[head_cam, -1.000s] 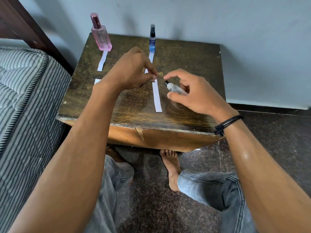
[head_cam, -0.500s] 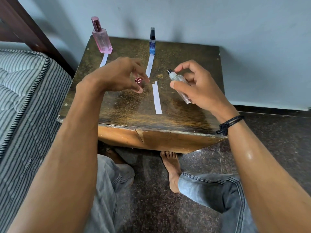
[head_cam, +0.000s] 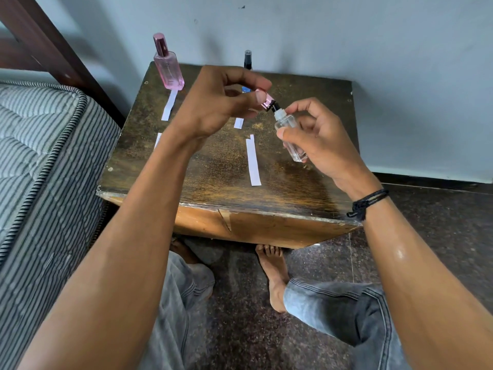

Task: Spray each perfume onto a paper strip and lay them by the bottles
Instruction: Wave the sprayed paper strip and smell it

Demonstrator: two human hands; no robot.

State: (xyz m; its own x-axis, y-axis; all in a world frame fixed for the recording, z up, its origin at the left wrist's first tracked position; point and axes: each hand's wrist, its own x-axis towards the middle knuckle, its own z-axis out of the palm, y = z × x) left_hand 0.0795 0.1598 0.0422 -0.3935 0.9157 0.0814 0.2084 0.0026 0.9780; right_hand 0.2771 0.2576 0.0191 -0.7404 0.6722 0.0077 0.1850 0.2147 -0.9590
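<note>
**A:** What do the two hands hold?

**B:** The right hand (head_cam: 320, 140) grips a small clear bottle (head_cam: 289, 134). Its fingers curl round the glass, and the bottle is tilted above the table (head_cam: 293, 182), with its black nozzle (head_cam: 275, 106) pointing up and to the left. The left hand (head_cam: 221, 102) pinches a pink cap (head_cam: 264, 100) between thumb and fingers. The cap is right at the nozzle, but I cannot tell if it sits on it or only touches it.

**A:** Where are the other bottles?

**B:** A pink bottle (head_cam: 168, 70) stands upright at the far left corner of the table, near the wall. A slim dark bottle (head_cam: 247, 58) stands at the far edge in the middle, partly hidden behind the left hand.

**A:** And the paper strips?

**B:** One white strip (head_cam: 169, 104) lies just in front of the pink bottle. A second strip (head_cam: 238, 123) lies in front of the slim bottle, and only its near end shows under the hand. A third strip (head_cam: 253, 161) lies alone in the middle of the table, below the clear bottle and apart from it. A fourth strip (head_cam: 158, 140) shows only a little beside the left forearm.

**A:** Anything else?

**B:** A black cord band (head_cam: 365, 204) is on the right wrist, and a striped mattress (head_cam: 40, 156) is to the left of the table.
</note>
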